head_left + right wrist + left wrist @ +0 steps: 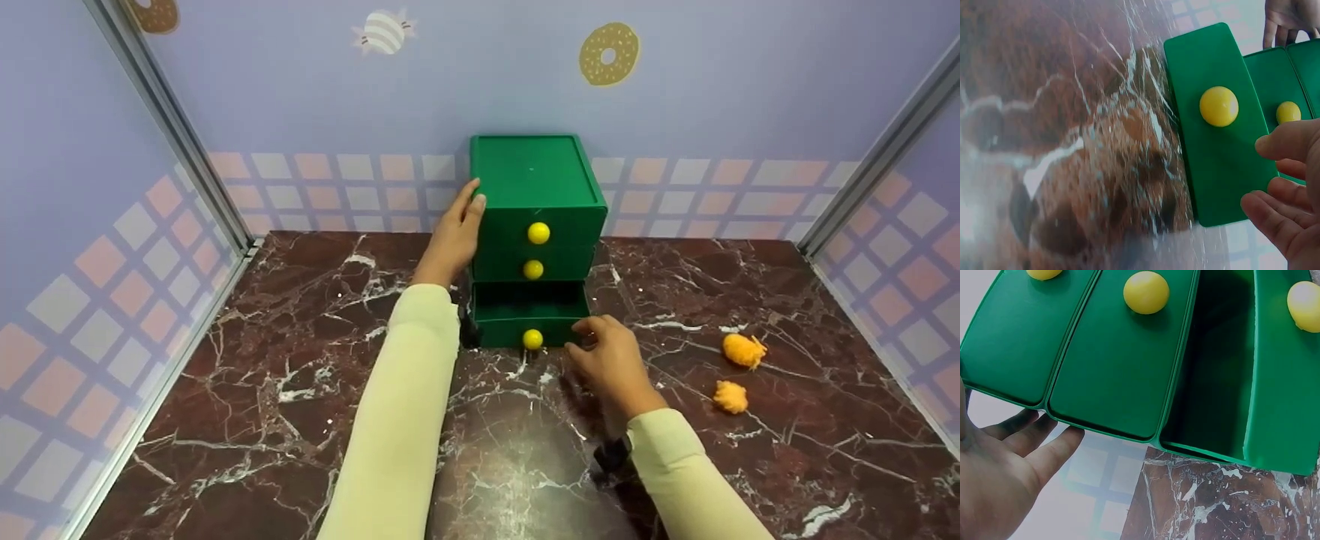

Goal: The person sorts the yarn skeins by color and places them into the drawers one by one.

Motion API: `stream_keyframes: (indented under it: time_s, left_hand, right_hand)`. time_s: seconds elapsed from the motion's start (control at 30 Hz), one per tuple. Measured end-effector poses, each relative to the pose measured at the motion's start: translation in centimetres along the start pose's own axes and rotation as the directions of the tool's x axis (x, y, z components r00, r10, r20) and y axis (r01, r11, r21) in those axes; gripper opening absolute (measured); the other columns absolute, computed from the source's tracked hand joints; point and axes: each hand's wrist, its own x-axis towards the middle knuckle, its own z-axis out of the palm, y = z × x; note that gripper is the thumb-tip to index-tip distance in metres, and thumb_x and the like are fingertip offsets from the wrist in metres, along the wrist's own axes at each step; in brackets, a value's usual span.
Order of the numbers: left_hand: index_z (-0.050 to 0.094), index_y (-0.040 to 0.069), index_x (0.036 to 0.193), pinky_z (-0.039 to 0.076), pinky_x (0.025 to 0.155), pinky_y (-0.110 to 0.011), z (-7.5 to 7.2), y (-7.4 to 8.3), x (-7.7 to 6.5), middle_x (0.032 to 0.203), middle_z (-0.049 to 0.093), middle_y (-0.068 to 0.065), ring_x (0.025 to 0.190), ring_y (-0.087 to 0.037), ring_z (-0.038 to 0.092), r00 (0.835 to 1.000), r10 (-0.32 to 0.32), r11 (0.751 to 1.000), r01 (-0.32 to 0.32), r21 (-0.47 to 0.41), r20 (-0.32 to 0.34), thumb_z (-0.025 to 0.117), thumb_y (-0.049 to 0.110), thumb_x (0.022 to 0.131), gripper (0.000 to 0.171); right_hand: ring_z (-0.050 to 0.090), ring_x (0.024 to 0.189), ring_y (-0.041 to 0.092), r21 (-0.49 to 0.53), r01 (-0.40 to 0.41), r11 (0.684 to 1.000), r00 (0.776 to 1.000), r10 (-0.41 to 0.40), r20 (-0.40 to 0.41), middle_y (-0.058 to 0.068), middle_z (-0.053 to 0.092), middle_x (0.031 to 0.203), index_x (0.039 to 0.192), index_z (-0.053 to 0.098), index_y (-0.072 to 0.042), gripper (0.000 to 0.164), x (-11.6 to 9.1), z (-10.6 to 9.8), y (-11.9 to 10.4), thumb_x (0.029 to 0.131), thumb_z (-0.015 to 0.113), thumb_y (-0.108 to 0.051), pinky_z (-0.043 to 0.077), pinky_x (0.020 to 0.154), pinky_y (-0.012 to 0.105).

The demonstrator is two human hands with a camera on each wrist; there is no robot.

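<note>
A green three-drawer cabinet [536, 172] with round yellow knobs stands against the back wall. Its bottom drawer [499, 332] is pulled out, and the visible part of its inside is bare. My left hand [455, 236] rests along the cabinet's left side, fingers extended; the left wrist view shows those fingertips [1075, 434] right at the side edge. At the right end of the bottom drawer's front is my right hand [611, 360]. Its thumb and fingers are loosely bent, a gap between them, with fingertips [1249, 203] at the panel's edge. The bottom yellow knob [1219, 106] is untouched.
Two small fuzzy orange objects, one farther back [742, 350] and one nearer [730, 397], lie on the dark red marbled tabletop [247, 420] right of the cabinet. Patterned lilac walls [480, 82] enclose the back and both sides.
</note>
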Motion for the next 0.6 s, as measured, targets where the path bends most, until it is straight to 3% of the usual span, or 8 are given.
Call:
stream_keyframes:
  time_s: [0.27,0.6]
  left_hand:
    - [0.020,0.048,0.152,0.025,0.116,-0.055,-0.1,-0.1,0.2,0.160,0.027,0.001,0.146,-0.031,0.029,1.000,0.007,1.000,-0.007,-0.010,-0.008,0.028,0.067,0.096,0.059]
    - [0.018,0.052,0.150,0.027,0.116,-0.054,0.2,-0.2,0.0,0.161,0.025,0.003,0.146,-0.029,0.029,1.000,-0.015,0.998,0.016,-0.054,0.013,0.030,0.067,0.096,0.057]
  right_hand:
    - [0.067,0.082,0.025,-0.043,0.030,0.999,0.999,-0.032,-0.042,0.011,0.066,0.090,0.099,0.071,-0.004,0.023,-0.2,-0.9,1.3,0.076,0.075,-0.011,0.055,0.073,0.040]
    - [0.064,0.080,0.026,-0.071,0.027,0.997,0.999,-0.030,-0.034,0.013,0.066,0.088,0.099,0.071,-0.003,0.024,-0.5,-2.7,3.6,0.076,0.076,-0.009,0.052,0.072,0.042]
